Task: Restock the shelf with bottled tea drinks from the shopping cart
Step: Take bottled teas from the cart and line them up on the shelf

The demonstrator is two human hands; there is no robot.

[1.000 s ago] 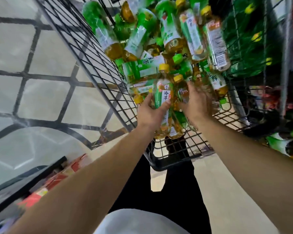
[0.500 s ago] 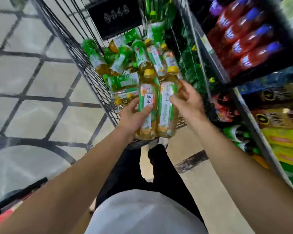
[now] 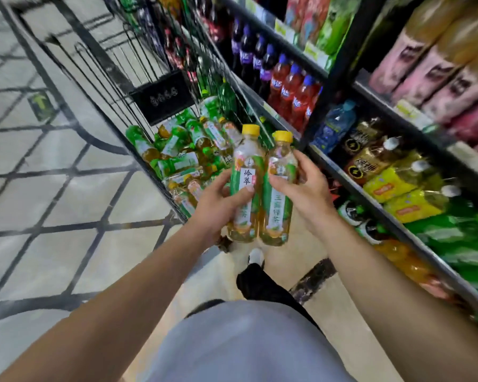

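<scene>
Since each hand only wraps one tea bottle, left hand (image 3: 218, 208) on the left bottle (image 3: 244, 186), right hand (image 3: 304, 194) on the right bottle (image 3: 279, 188), upright and touching just outside the cart (image 3: 149, 172), one could easily slip swinging toward the shelf (image 3: 370, 205).

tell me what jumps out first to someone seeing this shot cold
Two upright clear plastic tea bottles with yellow caps stand out at centre, side by side, one gripped by the left hand, one by the right hand. Behind them, the black wire shopping cart holds a heap of green-labelled tea bottles; stocked drink shelves fill the right.
</scene>
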